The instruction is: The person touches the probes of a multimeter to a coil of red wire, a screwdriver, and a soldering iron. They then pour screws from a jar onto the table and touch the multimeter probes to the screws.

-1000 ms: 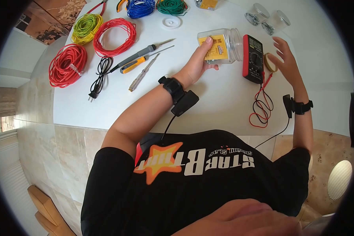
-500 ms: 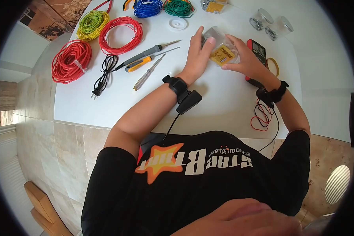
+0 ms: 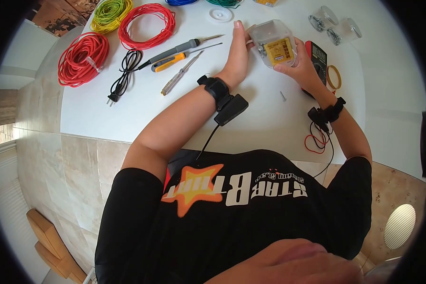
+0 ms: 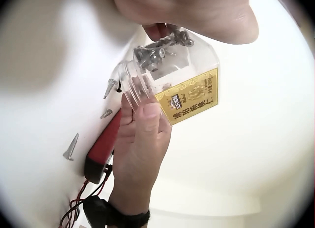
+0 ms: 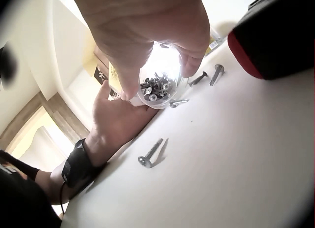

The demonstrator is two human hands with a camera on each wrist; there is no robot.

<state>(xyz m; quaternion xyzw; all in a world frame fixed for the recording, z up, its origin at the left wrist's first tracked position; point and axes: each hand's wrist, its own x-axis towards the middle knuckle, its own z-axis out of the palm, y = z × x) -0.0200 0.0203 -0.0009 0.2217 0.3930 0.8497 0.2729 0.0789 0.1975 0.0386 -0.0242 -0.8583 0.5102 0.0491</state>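
Observation:
A clear plastic jar [image 3: 270, 32] with a gold label is tilted above the white table, its open mouth low. My right hand [image 3: 304, 70] grips it around the neck, thumb near the label. Silver screws [image 5: 156, 87] are bunched inside toward the mouth in the right wrist view. Several have fallen out; one loose screw [image 3: 283, 96] lies in front of the jar. My left hand [image 3: 238, 59] is beside the jar's left side, thumb pointing up; in the right wrist view its palm faces up and its fingers stretch under the jar.
A red and black multimeter [image 3: 317, 59] sits just right of the jar, with a tape roll [image 3: 334, 76] beyond. Leftward lie a soldering iron [image 3: 175, 60], a yellow-handled screwdriver [image 3: 169, 62], a clear-handled one [image 3: 180, 75] and red wire coils [image 3: 83, 59]. Small screw jars [image 3: 352, 29] stand back right.
My right hand came in from the right and took hold of the jar, which turned from lying sideways to mouth down. My left hand loosened its hold. Screws now lie on the table.

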